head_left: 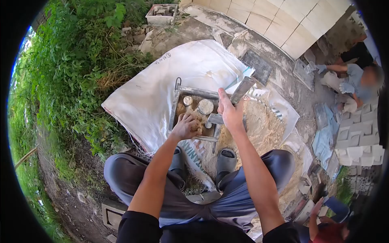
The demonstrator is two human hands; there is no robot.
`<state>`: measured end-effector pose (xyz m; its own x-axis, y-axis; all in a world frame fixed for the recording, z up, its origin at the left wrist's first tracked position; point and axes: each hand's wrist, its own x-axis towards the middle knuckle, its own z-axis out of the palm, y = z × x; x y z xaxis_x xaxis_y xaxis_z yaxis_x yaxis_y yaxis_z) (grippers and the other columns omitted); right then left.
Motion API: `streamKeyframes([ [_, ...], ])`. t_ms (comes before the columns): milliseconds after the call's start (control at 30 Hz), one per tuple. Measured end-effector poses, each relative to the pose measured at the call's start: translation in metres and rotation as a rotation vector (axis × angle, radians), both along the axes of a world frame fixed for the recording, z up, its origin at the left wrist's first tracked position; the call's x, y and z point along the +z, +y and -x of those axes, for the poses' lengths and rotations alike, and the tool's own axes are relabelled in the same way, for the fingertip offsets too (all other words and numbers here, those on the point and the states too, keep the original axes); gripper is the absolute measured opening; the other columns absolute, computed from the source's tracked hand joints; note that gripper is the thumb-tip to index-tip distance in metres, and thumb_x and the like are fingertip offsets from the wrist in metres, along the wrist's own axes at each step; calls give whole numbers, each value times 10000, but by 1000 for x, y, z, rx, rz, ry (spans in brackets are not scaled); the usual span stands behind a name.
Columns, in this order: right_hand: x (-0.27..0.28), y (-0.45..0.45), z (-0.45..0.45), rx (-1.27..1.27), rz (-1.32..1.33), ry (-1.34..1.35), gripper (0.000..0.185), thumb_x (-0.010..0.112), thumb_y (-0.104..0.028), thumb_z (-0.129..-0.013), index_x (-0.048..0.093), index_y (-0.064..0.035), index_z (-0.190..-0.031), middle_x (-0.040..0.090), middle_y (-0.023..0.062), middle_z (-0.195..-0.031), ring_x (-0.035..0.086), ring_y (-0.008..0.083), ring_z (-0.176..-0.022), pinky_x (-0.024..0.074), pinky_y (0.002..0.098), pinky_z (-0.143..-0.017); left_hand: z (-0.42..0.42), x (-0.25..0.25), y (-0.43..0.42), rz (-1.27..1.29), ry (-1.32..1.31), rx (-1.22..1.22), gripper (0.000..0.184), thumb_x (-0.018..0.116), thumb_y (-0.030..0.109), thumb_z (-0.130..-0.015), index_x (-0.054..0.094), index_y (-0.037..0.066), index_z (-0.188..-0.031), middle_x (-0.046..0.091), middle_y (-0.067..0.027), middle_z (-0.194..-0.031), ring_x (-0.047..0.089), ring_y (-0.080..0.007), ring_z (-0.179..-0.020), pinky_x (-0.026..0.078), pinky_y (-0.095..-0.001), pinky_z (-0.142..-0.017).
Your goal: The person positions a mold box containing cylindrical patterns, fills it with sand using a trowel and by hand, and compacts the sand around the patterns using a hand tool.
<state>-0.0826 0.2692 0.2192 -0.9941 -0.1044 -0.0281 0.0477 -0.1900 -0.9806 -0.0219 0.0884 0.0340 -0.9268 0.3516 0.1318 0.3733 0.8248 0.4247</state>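
Observation:
A rectangular moulding frame with wire handles lies on a white woven sack, packed with brown sand. Two round, sand-dusted pieces, a small disc and a larger disc, show in the sand. My left hand rests inside the frame, fingers spread on the sand. Over the frame's right side, my right hand is closed round a grey, dusty bar-shaped tool. One end sticks out up and right; a grey part also shows at the lower left of the hand, over the frame's edge. The tool's exact kind is unclear.
Loose sand is heaped on the sack to the right. A dark slab lies beyond it. Co-workers sit at the right, near white patterned blocks. Green plants border the left; a tiled wall stands behind.

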Motion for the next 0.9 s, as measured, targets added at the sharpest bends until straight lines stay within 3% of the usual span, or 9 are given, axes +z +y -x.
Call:
streamKeyframes([
  [33, 0, 0, 1, -7, 0, -7, 305, 597, -182, -909, 454, -109, -650, 358, -46, -477, 312, 63, -390, 252, 253, -392, 1, -2, 2, -56, 29, 8, 448, 739, 407, -705, 612, 159, -1056, 540, -58, -1136, 415, -276, -1209, 253, -504, -1047],
  [100, -2, -2, 2, -40, -15, -7, 462, 625, -285, -894, 453, -105, -504, 393, -65, -466, 328, 35, -411, 223, 262, -397, 2, -5, 1, -71, 74, -3, 411, 738, 389, -712, 613, 167, -1034, 546, -29, -1115, 437, -257, -1168, 281, -486, -1011],
  [333, -15, -9, -2, 39, 55, -36, 412, 625, -289, -896, 488, -93, -561, 388, -78, -490, 319, 31, -426, 224, 264, -400, 4, -12, 2, -36, 175, -14, 299, 704, 329, -742, 610, 181, -985, 569, 5, -982, 494, -217, -1061, 321, -452, -965],
  [633, -48, -16, -18, 21, -101, -123, 348, 578, -287, -913, 540, -65, -647, 422, -64, -530, 359, 40, -483, 279, 263, -451, 3, -18, -4, -70, 145, -7, 156, 648, 277, -797, 640, 190, -926, 598, 41, -951, 513, -176, -1053, 323, -437, -967],
  [700, -50, -14, -21, 131, -143, -59, 362, 578, -311, -915, 576, -50, -665, 418, -56, -527, 350, 42, -481, 269, 253, -449, 4, -17, -7, -94, 165, -23, 153, 633, 294, -806, 645, 204, -929, 608, 51, -945, 515, -167, -1056, 329, -445, -958],
  [800, -57, -15, -25, 157, -160, -65, 404, 579, -325, -918, 557, -50, -622, 421, -50, -527, 350, 40, -481, 261, 245, -447, 4, -11, -3, -77, 204, 14, 126, 655, 253, -793, 646, 163, -882, 608, 44, -955, 523, -186, -1028, 352, -420, -942],
  [900, -46, -18, -24, 96, -140, -15, 477, 575, -344, -922, 485, -63, -546, 416, -45, -515, 350, 38, -480, 248, 240, -446, 6, -10, -5, -140, 63, 69, 135, 649, 257, -800, 658, 160, -893, 616, 39, -988, 518, -190, -1035, 369, -403, -924],
])
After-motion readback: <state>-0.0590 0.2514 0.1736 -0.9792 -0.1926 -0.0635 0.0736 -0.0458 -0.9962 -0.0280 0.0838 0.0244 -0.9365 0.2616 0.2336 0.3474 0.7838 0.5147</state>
